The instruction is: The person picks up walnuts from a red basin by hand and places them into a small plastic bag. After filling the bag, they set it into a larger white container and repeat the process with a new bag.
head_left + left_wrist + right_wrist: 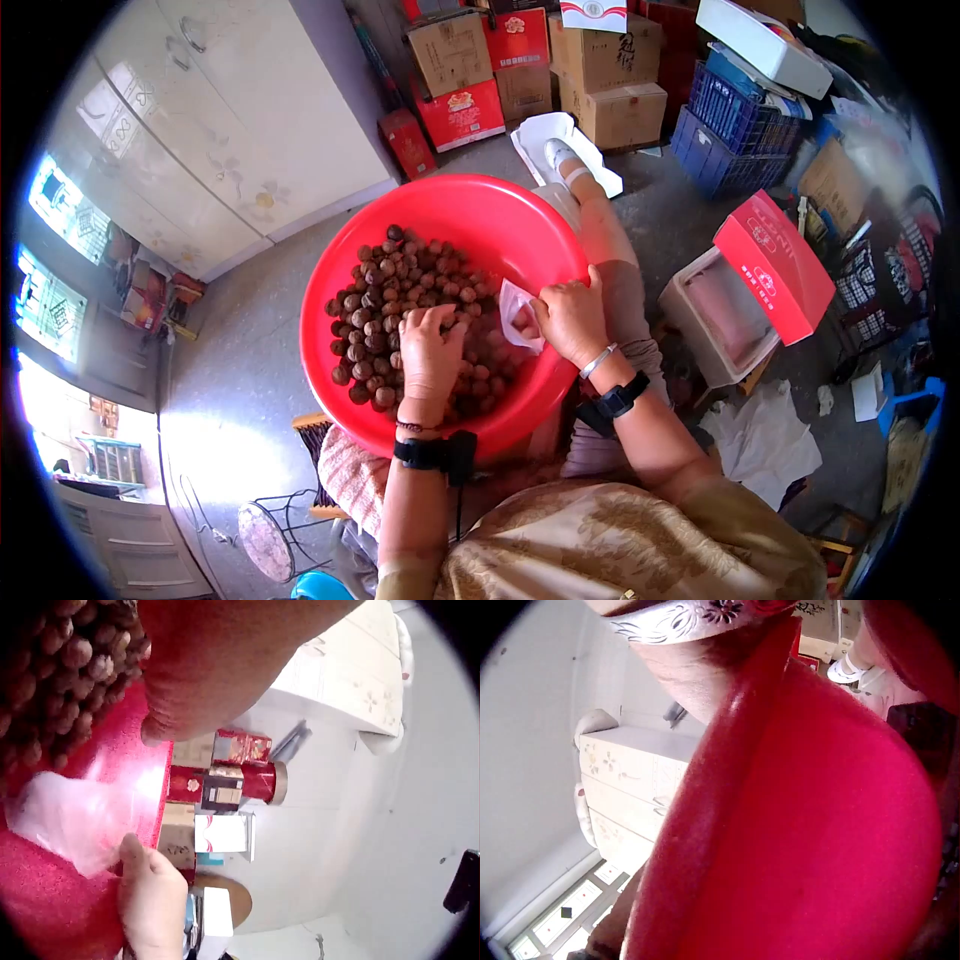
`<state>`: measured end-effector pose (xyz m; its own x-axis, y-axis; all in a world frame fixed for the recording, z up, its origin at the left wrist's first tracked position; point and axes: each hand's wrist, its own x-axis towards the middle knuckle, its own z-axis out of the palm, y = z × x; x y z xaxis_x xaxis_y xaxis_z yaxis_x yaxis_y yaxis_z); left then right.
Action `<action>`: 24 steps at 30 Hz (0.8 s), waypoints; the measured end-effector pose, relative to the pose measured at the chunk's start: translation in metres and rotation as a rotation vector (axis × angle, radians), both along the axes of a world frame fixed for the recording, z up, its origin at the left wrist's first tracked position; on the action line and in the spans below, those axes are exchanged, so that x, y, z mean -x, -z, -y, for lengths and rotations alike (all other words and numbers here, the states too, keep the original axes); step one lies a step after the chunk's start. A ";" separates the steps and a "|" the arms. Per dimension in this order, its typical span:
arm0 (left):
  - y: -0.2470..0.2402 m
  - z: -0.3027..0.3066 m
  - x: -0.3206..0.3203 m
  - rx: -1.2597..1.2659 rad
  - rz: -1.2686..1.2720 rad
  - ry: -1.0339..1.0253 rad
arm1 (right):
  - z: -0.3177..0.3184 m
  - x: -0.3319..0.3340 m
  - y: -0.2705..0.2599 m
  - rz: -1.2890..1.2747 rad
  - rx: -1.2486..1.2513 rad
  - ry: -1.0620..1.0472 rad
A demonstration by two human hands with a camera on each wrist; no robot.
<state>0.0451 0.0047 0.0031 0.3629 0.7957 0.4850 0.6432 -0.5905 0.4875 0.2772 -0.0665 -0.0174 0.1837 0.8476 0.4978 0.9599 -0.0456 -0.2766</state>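
Observation:
A large red plastic basin [500,205] holds many brown walnuts [385,290], heaped toward its left side. My left hand [430,350] reaches down over the heap, its fingers curled round a walnut [448,323] that shows at the fingertips. At the basin's right side, my right hand [572,318] pinches the edge of a clear plastic bag [71,817], with a few walnuts inside it. The bag hangs within the basin, its mouth toward the left hand. In the right wrist view the basin wall hides the right hand's fingers; the silver bracelet [679,621] shows.
An open box with a red lid [775,255] stands on the floor to the right, near crumpled white paper [765,440]. Blue crates [730,150] and stacked cartons [620,110] line the back. A white cabinet [230,130] is at left, a round stool [265,540] at lower left.

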 end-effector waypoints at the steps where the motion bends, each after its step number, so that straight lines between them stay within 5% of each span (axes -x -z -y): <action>1: 0.000 0.000 0.011 0.049 -0.008 -0.022 | -0.001 0.000 -0.001 -0.005 0.001 -0.002; 12: 0.002 0.013 0.086 0.127 -0.069 -0.286 | -0.003 -0.001 0.002 -0.001 0.030 0.014; 24: 0.022 0.022 0.083 0.186 -0.558 -0.161 | -0.001 0.000 0.000 0.003 0.009 0.021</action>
